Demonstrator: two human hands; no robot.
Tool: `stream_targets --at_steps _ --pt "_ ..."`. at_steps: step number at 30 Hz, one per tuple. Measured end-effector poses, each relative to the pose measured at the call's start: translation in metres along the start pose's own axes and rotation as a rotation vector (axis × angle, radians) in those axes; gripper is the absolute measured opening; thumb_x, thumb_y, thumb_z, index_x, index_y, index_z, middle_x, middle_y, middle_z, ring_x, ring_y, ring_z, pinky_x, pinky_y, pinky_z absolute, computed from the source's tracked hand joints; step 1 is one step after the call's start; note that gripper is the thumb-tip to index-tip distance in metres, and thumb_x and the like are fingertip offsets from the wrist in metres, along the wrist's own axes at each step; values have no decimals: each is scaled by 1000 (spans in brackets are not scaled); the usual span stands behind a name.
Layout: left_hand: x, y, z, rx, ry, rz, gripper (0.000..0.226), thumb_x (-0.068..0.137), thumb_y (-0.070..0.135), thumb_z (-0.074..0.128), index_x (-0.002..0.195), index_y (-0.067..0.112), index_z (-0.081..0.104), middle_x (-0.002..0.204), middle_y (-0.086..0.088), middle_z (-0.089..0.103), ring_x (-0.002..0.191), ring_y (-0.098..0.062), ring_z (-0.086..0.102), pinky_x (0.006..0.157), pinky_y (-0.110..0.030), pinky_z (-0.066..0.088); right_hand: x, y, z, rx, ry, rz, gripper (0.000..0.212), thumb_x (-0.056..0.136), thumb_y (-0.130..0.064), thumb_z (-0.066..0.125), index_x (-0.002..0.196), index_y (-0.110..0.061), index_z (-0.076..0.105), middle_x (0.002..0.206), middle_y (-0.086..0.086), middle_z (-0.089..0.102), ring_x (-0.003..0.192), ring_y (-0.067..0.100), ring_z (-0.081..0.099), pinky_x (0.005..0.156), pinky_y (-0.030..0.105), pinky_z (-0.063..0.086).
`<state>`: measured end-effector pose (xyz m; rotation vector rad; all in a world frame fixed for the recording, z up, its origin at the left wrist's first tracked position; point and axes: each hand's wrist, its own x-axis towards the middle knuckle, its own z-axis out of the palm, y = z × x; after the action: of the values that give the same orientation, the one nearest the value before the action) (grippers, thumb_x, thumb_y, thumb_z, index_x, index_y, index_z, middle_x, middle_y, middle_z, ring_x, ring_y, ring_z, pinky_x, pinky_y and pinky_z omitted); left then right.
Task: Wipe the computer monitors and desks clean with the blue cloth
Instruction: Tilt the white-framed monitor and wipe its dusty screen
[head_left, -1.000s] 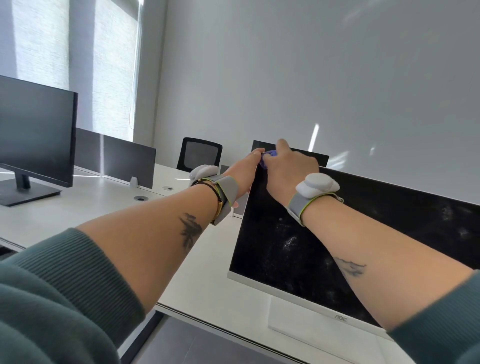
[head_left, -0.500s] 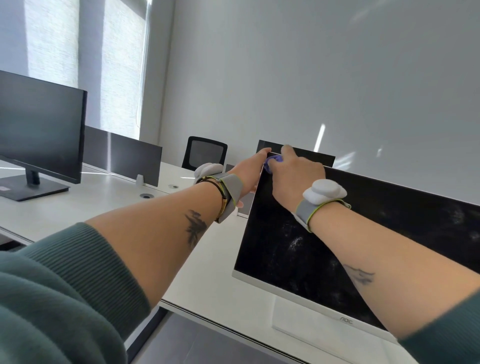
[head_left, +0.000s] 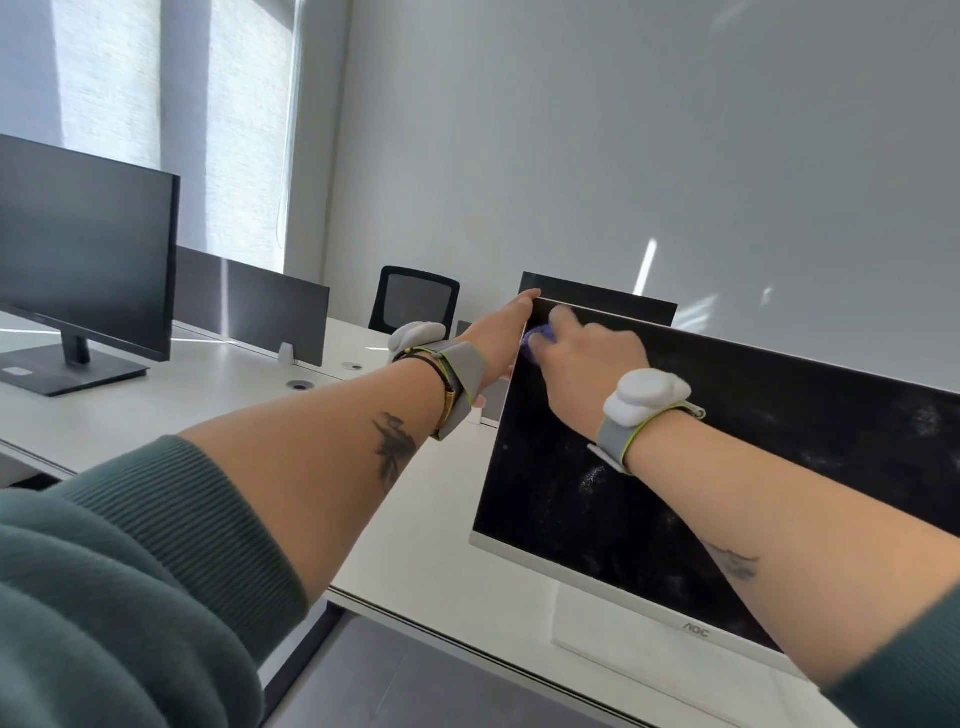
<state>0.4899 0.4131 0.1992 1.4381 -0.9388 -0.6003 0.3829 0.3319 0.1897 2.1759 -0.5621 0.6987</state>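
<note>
A white-framed monitor (head_left: 613, 509) with a dusty black screen stands on the white desk (head_left: 426, 525) in front of me. My right hand (head_left: 587, 358) presses a blue cloth (head_left: 535, 340) against the screen's top left corner; only a small bit of the cloth shows beyond the fingers. My left hand (head_left: 501, 338) grips the monitor's upper left edge, thumb at the top corner, fingers hidden behind the panel.
A second black monitor (head_left: 83, 244) stands on the desk at the left. Dark divider panels (head_left: 254, 304) run along the desk's middle. A black mesh chair (head_left: 415, 299) is at the far side. Another dark screen (head_left: 597, 301) rises behind the white monitor.
My right hand with the cloth has slid slightly down and left on the screen's top corner. My left hand keeps its hold on the edge.
</note>
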Motion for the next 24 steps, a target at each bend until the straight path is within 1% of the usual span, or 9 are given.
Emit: stream_targets --at_steps 4,7,9,11,13,14,16,19,24 --pt "2 0 4 23 7 -16 42 105 58 23 144 51 38 135 5 55 103 -15 58 67 -30 38 2 -2 -1 13 30 47 24 89 -16 51 111 -13 61 110 9 50 59 27 38 45 29 26" --pt "4 -2 0 15 -6 -41 47 102 64 26 142 45 41 142 -3 51 112 -24 56 87 -41 41 -20 -17 12 -15 -63 -98 24 87 -17 55 109 -13 64 105 6 50 55 27 35 44 30 28" --pt "4 -4 -1 51 8 -44 49 103 62 27 146 45 39 147 -5 49 125 -33 53 99 -56 39 -13 -10 10 -16 -9 -41 22 86 -17 55 106 -15 65 104 7 51 54 27 41 45 30 30" --pt "3 -5 1 46 1 -14 43 106 52 23 146 52 36 143 -1 53 116 -27 58 92 -46 46 3 -1 1 9 68 85 22 85 -16 55 106 -16 64 107 8 52 56 28 47 45 28 28" --pt "2 -1 2 49 0 25 43 109 40 21 149 44 36 133 -3 56 94 -15 59 61 -18 51 9 0 -1 24 53 139 23 86 -14 54 107 -15 63 110 10 51 57 27 43 45 27 26" --pt "2 0 1 73 2 35 42 109 36 22 148 40 37 126 -5 57 86 -13 57 47 -15 46 6 -2 1 28 30 113 23 86 -14 54 108 -13 63 110 10 51 56 27 40 45 28 28" --pt "5 0 0 65 4 29 40 109 38 22 146 40 39 123 -6 57 85 -14 57 56 -23 43 -1 -6 3 5 9 41 24 85 -14 57 108 -11 65 108 10 53 56 26 38 45 30 34" --pt "6 -2 3 37 -6 -6 42 108 43 21 146 49 35 140 0 53 114 -24 55 81 -41 37 9 4 2 28 60 107 23 87 -15 55 110 -14 62 110 10 51 58 26 41 48 30 33" --pt "5 3 4 50 4 4 41 108 44 22 146 47 38 131 -4 53 105 -23 54 73 -34 39 -12 -14 15 54 -11 1 19 80 -14 64 98 -10 65 99 9 52 50 27 44 42 28 32"
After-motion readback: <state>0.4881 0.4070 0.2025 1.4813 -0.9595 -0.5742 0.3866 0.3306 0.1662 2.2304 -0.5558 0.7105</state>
